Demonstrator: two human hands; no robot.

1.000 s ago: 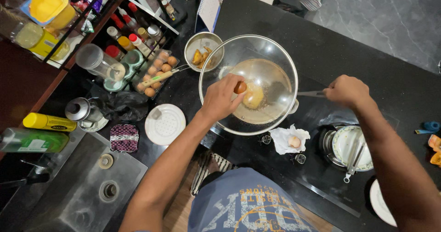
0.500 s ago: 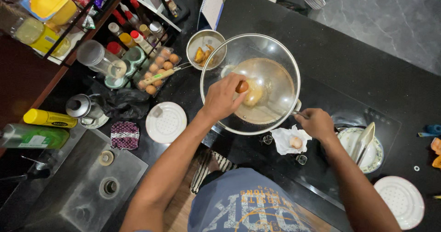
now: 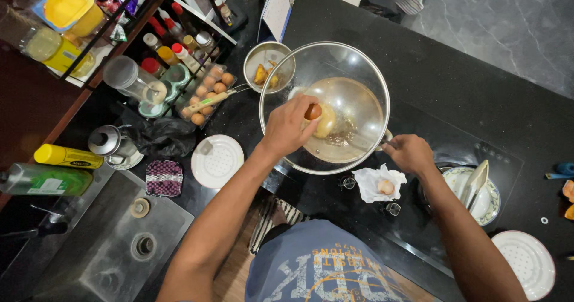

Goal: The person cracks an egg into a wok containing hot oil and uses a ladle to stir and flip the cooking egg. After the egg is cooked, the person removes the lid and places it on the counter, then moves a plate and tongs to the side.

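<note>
My left hand [image 3: 287,129] is shut on a brown egg [image 3: 313,111], held over the middle of a steel wok [image 3: 359,63] on the black cooktop. A pale yellowish lump [image 3: 329,121] lies in the oil right beside the egg. My right hand [image 3: 411,154] rests at the wok's right rim, fingers curled at its short side handle [image 3: 387,136]. Just below that hand a white tissue [image 3: 373,182] holds an eggshell piece [image 3: 386,186].
A tray of brown eggs [image 3: 209,90] and a small steel strainer bowl [image 3: 269,69] with yellow pieces sit left of the wok. A white lid [image 3: 217,160], a plate with a spatula [image 3: 478,188], a perforated white plate [image 3: 529,263], bottles [image 3: 66,155] and a sink [image 3: 89,248] surround the cooktop.
My right hand let go of the spatula, which now lies on the plate at right, and came back to the wok's rim. My left hand stayed over the wok with the egg.
</note>
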